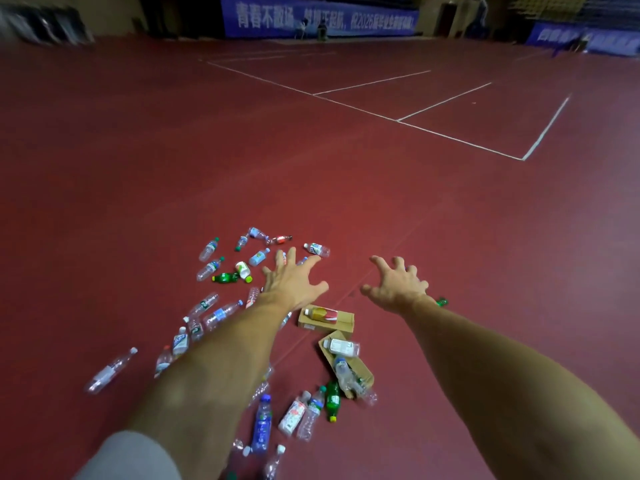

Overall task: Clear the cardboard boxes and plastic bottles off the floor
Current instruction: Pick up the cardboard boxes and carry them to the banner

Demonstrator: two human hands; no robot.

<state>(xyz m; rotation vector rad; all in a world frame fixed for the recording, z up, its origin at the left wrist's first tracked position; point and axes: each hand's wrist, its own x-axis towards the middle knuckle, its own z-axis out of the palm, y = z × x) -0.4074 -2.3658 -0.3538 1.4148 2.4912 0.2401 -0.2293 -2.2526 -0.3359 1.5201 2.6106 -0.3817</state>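
Far left on the red floor [104,168], a clear bottle [110,370] lies on its side, apart from the rest. To its right a loose scatter of plastic bottles [209,268] lies on the floor, all on their sides, with a small green bottle [225,277] just beside a white bottle with a green cap [243,270]. A bare forearm with a grey sleeve [128,455] reaches across this scatter. Its left hand [294,280] is spread wide, fingers splayed and holding nothing, over the far end of the bottles. Near the bottom edge lie a blue-labelled bottle [262,424], a white-and-red bottle [293,415] and a dark green bottle with a yellow cap [332,400], close together. Between the two arms a cardboard box [343,323] sits flat on the floor with an orange-and-red bottle [322,314] lying on top of it. Just nearer the person, a second cardboard box [365,370] lies open, with a white-labelled bottle [344,347] and a crumpled clear bottle [349,375] resting on it. The right hand [398,285] is spread too, its fingers apart and crooked, gripping nothing, above bare floor. A small green object [441,301] shows just beside the right wrist, mostly hidden. White court lines [450,136] cross the floor farther right, and a blue banner [318,19] hangs at the back wall.
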